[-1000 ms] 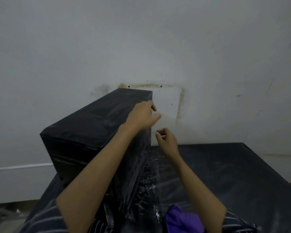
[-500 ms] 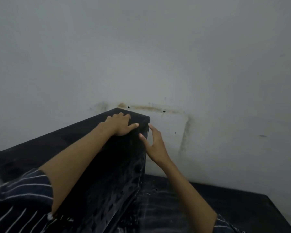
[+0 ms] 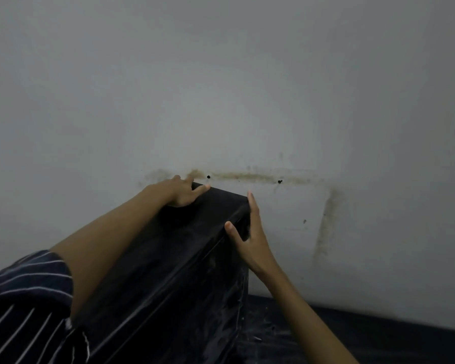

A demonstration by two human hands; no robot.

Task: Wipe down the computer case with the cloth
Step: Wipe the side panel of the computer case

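Note:
The black computer case [image 3: 174,279] stands on a dark table, its far end close to the wall. My left hand [image 3: 180,191] lies on the far top corner, fingers curled over the far edge, thumb stretched along the top. My right hand [image 3: 250,240] is at the top right edge near the far end. Its straight fingers press flat against the right side and its thumb rests on the top face. No cloth is in view.
The dark tabletop [image 3: 378,342], smeared with pale streaks, runs along the bottom right. A grey wall [image 3: 247,101] with brown stains and two small dark holes stands right behind the case. My striped sleeve [image 3: 26,298] fills the lower left.
My left hand slid along the top to the far corner. My right hand went from empty air beside the case onto its top right edge. The view came closer and tilted up, losing the purple cloth.

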